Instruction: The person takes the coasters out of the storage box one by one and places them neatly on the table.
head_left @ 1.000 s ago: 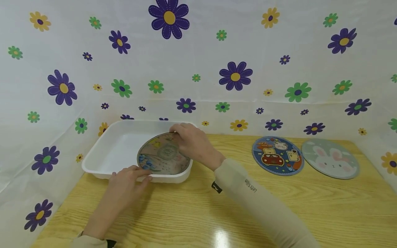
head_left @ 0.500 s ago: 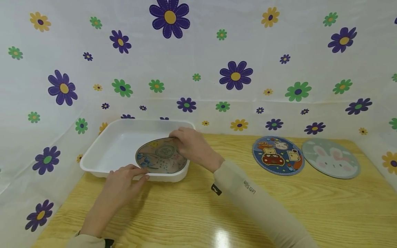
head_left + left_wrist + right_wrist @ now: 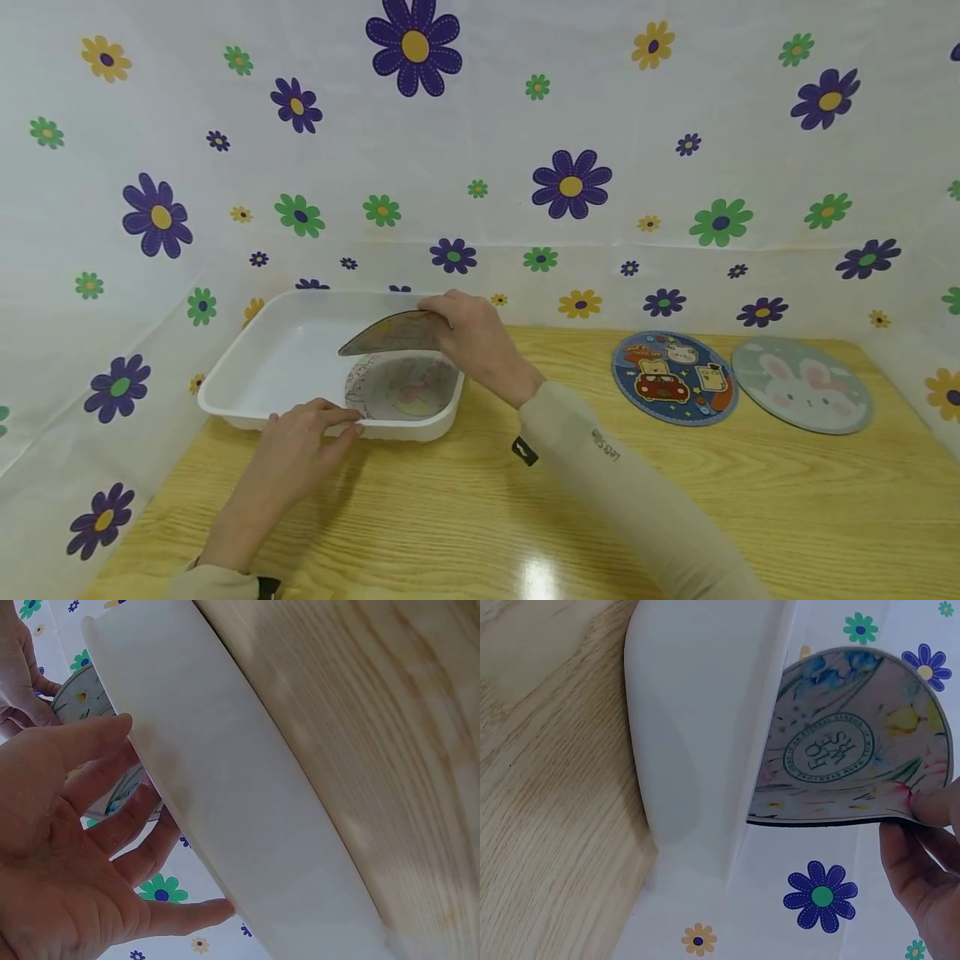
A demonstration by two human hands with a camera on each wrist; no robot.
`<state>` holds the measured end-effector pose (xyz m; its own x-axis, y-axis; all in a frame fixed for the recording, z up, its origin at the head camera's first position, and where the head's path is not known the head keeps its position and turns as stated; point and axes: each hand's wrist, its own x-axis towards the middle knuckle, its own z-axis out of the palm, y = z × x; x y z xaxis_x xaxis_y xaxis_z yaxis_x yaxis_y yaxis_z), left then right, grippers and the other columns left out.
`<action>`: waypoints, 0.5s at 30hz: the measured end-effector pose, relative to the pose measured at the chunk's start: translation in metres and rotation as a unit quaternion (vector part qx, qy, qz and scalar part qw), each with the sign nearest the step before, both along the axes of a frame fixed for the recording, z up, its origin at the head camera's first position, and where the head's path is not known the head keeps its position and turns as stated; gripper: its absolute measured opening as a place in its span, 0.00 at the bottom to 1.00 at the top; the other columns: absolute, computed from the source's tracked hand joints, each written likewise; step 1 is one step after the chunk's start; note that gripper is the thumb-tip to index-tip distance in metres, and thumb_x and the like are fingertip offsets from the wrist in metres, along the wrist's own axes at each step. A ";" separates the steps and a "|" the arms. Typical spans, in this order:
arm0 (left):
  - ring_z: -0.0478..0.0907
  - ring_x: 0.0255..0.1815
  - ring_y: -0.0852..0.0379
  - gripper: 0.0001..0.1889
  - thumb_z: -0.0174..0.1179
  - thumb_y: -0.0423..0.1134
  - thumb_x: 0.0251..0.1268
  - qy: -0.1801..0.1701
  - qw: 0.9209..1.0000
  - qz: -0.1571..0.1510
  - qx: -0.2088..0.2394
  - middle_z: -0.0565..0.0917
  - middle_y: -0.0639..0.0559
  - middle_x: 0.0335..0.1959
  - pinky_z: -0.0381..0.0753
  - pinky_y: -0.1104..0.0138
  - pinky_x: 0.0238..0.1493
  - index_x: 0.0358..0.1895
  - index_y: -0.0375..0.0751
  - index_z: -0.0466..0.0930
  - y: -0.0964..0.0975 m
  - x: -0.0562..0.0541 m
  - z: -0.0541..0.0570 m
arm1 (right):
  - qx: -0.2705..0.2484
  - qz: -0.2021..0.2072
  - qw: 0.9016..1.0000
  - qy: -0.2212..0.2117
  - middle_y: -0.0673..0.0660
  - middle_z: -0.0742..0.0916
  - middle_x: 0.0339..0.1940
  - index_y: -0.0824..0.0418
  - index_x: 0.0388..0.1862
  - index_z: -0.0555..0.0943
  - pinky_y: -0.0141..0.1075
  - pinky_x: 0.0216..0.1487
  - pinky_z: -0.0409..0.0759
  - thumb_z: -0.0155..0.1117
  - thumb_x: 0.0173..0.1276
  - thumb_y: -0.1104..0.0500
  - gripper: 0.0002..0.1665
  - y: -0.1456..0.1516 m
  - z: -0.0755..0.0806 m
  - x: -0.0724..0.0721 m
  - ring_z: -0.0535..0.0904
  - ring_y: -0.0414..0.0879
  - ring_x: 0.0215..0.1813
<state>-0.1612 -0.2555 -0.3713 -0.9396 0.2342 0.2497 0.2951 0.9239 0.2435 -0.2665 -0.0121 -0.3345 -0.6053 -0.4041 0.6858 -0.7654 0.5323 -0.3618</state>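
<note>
In the head view my right hand (image 3: 480,346) pinches the edge of a round floral mouse pad (image 3: 390,333), raised and bent over the right part of a white plastic tray (image 3: 258,358). The right wrist view shows the pad's flowers and round lettered emblem, with thumb and fingers on its edge. Beneath it, inside the tray, lies another round pad (image 3: 397,390) with a pale pinkish drawing. My left hand (image 3: 296,442) holds the tray's front rim, thumb outside and fingers reaching over; in the left wrist view the fingers (image 3: 112,825) pass partly behind the wall.
On the wooden table (image 3: 525,517) to the right lie a blue round pad (image 3: 675,379) with a red car and a pale green one (image 3: 802,385) with a rabbit. A white flower-printed cloth (image 3: 480,125) encloses the back and sides.
My right hand has tipped and raised the floral pad, whose near edge has swung up off the front rim, uncovering the pad below. The left hand stays at the rim.
</note>
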 end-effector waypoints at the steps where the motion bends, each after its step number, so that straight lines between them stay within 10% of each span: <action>1: 0.86 0.48 0.37 0.12 0.66 0.43 0.68 0.000 1.000 0.001 -0.001 0.89 0.43 0.46 0.77 0.35 0.44 0.48 0.45 0.91 0.000 0.000 0.000 | -0.003 -0.001 1.000 0.002 0.59 0.92 0.41 0.65 0.48 0.88 0.33 0.40 0.86 0.64 0.73 0.68 0.10 0.001 0.000 0.000 0.89 0.46 0.40; 15: 0.86 0.48 0.37 0.12 0.66 0.43 0.68 -0.006 1.000 0.003 -0.002 0.89 0.43 0.45 0.77 0.36 0.44 0.49 0.44 0.91 0.001 -0.001 0.000 | -0.049 -0.012 0.998 0.031 0.60 0.92 0.42 0.67 0.44 0.89 0.34 0.47 0.87 0.63 0.72 0.70 0.09 0.008 0.014 -0.001 0.90 0.48 0.44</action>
<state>-0.1620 -0.2540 -0.3717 -0.9439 0.2287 0.2383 0.2860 0.9268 0.2435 -0.2676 -0.0036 -0.3209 -0.5698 -0.3196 0.7571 -0.7749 0.5156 -0.3656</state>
